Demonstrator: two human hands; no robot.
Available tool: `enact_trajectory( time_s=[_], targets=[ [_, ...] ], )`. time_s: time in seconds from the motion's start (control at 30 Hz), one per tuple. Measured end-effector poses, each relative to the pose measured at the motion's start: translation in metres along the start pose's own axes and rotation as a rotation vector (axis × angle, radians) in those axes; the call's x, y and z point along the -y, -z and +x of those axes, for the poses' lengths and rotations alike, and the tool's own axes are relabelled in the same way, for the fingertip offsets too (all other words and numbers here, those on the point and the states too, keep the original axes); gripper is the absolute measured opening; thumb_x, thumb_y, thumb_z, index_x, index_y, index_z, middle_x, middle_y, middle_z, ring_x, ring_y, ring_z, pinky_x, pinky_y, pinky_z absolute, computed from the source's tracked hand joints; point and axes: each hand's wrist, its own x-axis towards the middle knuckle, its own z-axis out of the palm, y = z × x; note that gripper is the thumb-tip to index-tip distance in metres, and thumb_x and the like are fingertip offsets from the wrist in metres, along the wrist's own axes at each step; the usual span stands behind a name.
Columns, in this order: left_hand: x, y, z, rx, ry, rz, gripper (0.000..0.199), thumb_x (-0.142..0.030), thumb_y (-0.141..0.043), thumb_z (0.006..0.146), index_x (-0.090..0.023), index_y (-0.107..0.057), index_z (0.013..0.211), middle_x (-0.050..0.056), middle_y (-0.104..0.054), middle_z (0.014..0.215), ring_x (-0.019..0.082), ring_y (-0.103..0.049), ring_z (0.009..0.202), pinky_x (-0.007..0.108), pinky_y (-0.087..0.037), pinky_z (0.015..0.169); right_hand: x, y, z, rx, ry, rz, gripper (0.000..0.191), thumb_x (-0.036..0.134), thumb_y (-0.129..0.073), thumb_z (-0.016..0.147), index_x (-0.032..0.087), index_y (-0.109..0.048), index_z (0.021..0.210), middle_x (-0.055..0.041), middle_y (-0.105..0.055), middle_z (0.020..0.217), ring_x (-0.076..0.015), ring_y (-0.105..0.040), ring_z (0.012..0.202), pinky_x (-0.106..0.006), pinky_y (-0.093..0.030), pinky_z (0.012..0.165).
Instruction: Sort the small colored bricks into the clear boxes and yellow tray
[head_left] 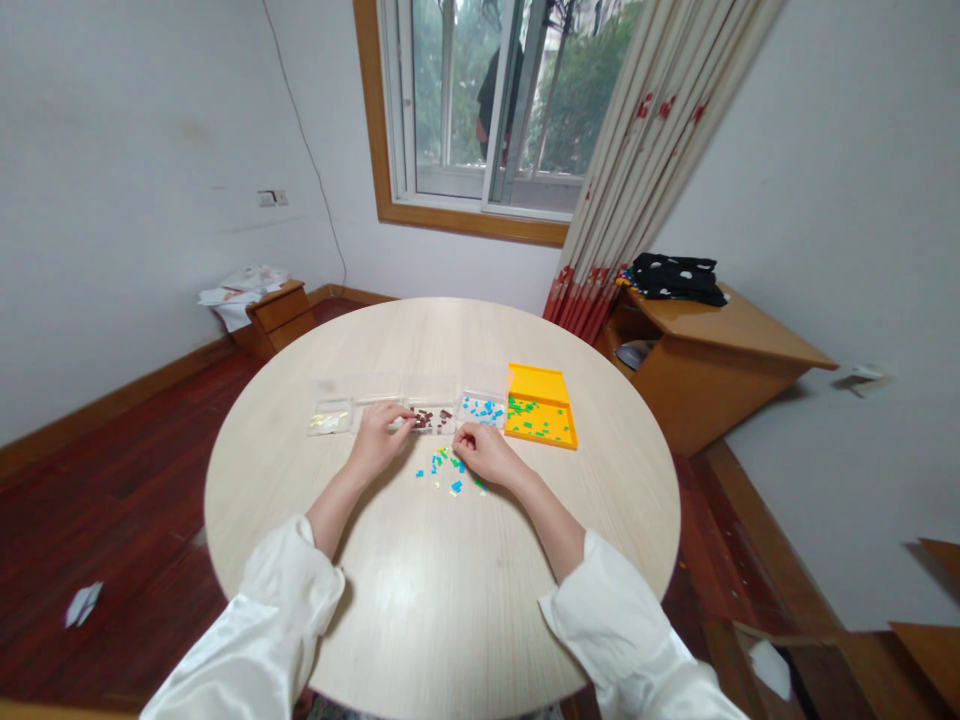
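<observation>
My left hand reaches over a clear box of brown pieces, thumb and fingers pinched together at its left end. Whatever is in that pinch is too small to make out. Just above a loose pile of small blue, green and yellow pieces, my right hand is closed, its fingertips curled by the pile's upper edge; what they hold is hidden. Behind it lies a clear box of blue pieces. A yellow box with its lid open contains green pieces. At the far left, another clear box has pale yellow pieces.
Everything lies on a round pale wooden table. A clear box partly covered by my left hand stands in the row. Beyond the table are a window, a curtain, a wooden cabinet with dark cloth, and a small drawer unit with papers.
</observation>
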Motion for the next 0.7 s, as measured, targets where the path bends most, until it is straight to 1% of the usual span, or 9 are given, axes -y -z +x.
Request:
enact_trajectory(
  time_s=[0.07,0.1,0.23,0.33,0.47,0.57,0.7],
  targets=[
    [-0.012,-0.008,-0.004,0.091,-0.097,-0.047,0.01,-0.024,-0.059,0.079,-0.019,-0.067,0.078,0.005,-0.068,0.082,0.019,-0.058,0.082,0.033,-0.043,0.078,-0.001,-0.003,0.002,-0.011,-0.035,0.078,0.01,0.013,-0.053,0.074,0.012,-0.061,0.069,0.0029,-0.053,0.057,-0.0077,-0.043,0.054,-0.019,-0.033,0.054],
    [-0.016,-0.011,-0.006,0.115,-0.129,-0.056,0.01,-0.025,-0.06,0.079,-0.019,-0.067,0.079,0.006,-0.067,0.082,0.019,-0.058,0.082,0.033,-0.043,0.077,-0.001,-0.005,0.003,-0.015,-0.054,0.117,0.009,0.013,-0.053,0.073,0.012,-0.061,0.069,0.0033,-0.052,0.057,-0.0077,-0.043,0.053,-0.019,-0.033,0.053],
    [-0.024,-0.021,-0.011,0.158,-0.202,-0.085,0.013,-0.028,-0.06,0.081,-0.018,-0.068,0.083,0.006,-0.066,0.083,0.018,-0.058,0.083,0.033,-0.044,0.077,-0.004,-0.013,0.007,0.005,-0.109,0.29,0.005,0.015,-0.055,0.072,0.013,-0.059,0.07,0.004,-0.052,0.058,-0.0078,-0.043,0.054,-0.019,-0.033,0.052],
    [-0.023,-0.022,-0.012,0.161,-0.208,-0.095,0.014,-0.03,-0.059,0.082,-0.019,-0.068,0.082,0.006,-0.066,0.081,0.018,-0.058,0.082,0.033,-0.044,0.076,-0.005,-0.015,0.008,0.032,-0.133,0.411,0.005,0.017,-0.055,0.072,0.014,-0.057,0.069,0.0043,-0.052,0.058,-0.0073,-0.043,0.052,-0.019,-0.033,0.052],
    [-0.021,-0.021,-0.011,0.166,-0.198,-0.099,0.013,-0.029,-0.059,0.082,-0.02,-0.068,0.082,0.005,-0.066,0.081,0.018,-0.058,0.082,0.034,-0.044,0.077,-0.001,-0.014,0.007,0.048,-0.129,0.518,0.006,0.018,-0.057,0.071,0.014,-0.056,0.068,0.0045,-0.052,0.058,-0.0067,-0.042,0.051,-0.019,-0.032,0.053],
    [-0.022,-0.019,-0.011,0.176,-0.183,-0.097,0.012,-0.027,-0.059,0.082,-0.02,-0.068,0.081,0.005,-0.066,0.08,0.018,-0.058,0.082,0.033,-0.044,0.077,0.002,-0.012,0.006,0.053,-0.122,0.548,0.008,0.02,-0.058,0.071,0.013,-0.057,0.067,0.0046,-0.052,0.058,-0.0065,-0.042,0.052,-0.02,-0.032,0.053],
    [-0.025,-0.016,-0.01,0.189,-0.136,-0.107,0.011,-0.025,-0.059,0.081,-0.019,-0.068,0.078,0.006,-0.066,0.079,0.018,-0.058,0.081,0.034,-0.044,0.078,0.002,-0.012,0.006,0.051,-0.111,0.515,0.013,0.022,-0.055,0.076,0.012,-0.061,0.071,0.0037,-0.053,0.058,-0.0065,-0.042,0.052,-0.019,-0.032,0.053]
  ],
)
